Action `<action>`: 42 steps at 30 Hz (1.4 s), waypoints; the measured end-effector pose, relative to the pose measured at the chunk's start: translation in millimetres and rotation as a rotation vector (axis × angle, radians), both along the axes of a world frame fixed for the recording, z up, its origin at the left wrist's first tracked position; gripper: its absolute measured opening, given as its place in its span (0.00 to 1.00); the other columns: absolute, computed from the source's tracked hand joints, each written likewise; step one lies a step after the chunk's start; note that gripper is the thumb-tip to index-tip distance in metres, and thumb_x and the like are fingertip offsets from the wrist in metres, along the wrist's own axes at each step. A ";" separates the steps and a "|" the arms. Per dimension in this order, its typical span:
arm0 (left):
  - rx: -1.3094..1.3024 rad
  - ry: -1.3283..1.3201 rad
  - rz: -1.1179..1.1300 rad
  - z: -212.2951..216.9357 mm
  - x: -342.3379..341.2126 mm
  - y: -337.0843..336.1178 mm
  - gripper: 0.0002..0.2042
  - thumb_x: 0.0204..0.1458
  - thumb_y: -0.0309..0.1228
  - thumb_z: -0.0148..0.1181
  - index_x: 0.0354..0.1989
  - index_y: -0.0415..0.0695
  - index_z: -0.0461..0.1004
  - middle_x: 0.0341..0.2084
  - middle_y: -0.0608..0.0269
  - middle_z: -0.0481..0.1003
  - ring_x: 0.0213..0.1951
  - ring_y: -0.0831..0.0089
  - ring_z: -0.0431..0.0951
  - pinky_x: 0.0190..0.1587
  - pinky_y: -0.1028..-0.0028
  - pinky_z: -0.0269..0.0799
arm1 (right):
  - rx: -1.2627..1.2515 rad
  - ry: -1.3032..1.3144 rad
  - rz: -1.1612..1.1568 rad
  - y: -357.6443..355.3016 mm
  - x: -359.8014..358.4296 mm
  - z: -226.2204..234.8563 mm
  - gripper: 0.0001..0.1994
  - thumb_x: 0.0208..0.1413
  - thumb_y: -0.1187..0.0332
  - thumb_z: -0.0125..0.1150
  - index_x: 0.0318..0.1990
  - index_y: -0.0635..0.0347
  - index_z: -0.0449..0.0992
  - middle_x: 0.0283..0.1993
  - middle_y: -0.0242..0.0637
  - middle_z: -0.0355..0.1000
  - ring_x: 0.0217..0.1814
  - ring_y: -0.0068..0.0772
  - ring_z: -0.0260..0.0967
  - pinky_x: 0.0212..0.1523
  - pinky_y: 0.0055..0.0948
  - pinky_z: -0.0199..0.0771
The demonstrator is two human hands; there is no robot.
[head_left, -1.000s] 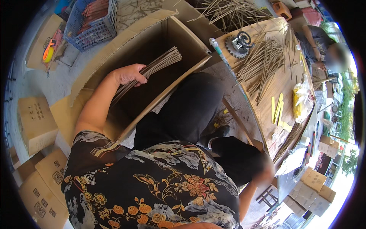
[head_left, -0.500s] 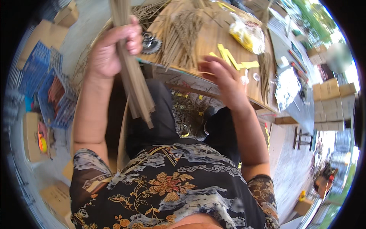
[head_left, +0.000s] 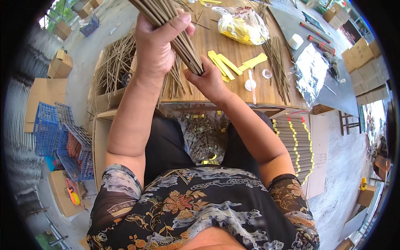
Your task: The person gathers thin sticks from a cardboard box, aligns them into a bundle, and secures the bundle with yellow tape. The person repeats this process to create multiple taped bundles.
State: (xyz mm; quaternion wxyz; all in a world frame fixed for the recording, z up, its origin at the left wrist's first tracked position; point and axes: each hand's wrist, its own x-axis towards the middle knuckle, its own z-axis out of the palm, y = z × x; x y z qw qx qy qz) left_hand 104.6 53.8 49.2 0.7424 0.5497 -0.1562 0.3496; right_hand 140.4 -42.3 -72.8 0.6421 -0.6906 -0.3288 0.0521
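My left hand [head_left: 157, 48] is wrapped round a bundle of thin brown sticks [head_left: 187, 49], held at a slant above the table. At the bundle's lower end my right hand [head_left: 211, 85] grips the tips between thumb and fingers. The upper end runs out of the picture. Just right of my right hand, yellow paper strips [head_left: 255, 61] lie on the wooden table [head_left: 196, 96]. Close to them are a small round white lid with a flat stick [head_left: 250, 85] across it and a clear round cap [head_left: 266, 73]. Loose brown sticks [head_left: 174, 85] lie beneath my forearms.
A clear plastic bag of yellow strips [head_left: 241, 31] sits farther back, with more sticks [head_left: 278, 68] beside it. Left of the table, a cardboard box [head_left: 109, 100] holds many sticks. Yellow-banded bundles [head_left: 291, 143] are stacked low on my right. Blue crates [head_left: 75, 152] stand at far left.
My right hand has come in from the right and closed on the bundle's lower end. My left hand has moved rightward, and the bundle has lifted from over my lap to over the table.
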 end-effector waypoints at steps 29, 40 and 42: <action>-0.615 0.067 0.253 -40.2 -64.8 169.2 0.12 0.44 0.23 0.56 0.18 0.44 0.58 0.14 0.68 0.60 0.18 0.77 0.59 0.25 0.77 0.59 | -0.361 0.140 0.080 -18.8 45.8 -74.4 0.12 0.48 0.75 0.50 0.42 0.68 0.70 0.33 0.32 0.69 0.35 0.20 0.65 0.37 0.18 0.65; -0.830 0.315 0.193 -100.2 -25.4 147.2 0.11 0.42 0.26 0.61 0.18 0.44 0.62 0.13 0.67 0.64 0.17 0.75 0.64 0.23 0.74 0.63 | -0.406 0.239 0.460 16.3 -0.5 11.7 0.26 0.48 0.60 0.61 0.50 0.69 0.64 0.36 0.39 0.70 0.38 0.26 0.67 0.38 0.20 0.67; -0.805 0.334 0.219 -100.5 -22.0 133.3 0.11 0.43 0.28 0.62 0.20 0.45 0.63 0.14 0.68 0.64 0.18 0.76 0.64 0.24 0.76 0.63 | -0.509 0.286 0.559 21.6 -9.9 10.2 0.22 0.48 0.61 0.61 0.46 0.68 0.65 0.32 0.37 0.69 0.32 0.25 0.68 0.33 0.19 0.68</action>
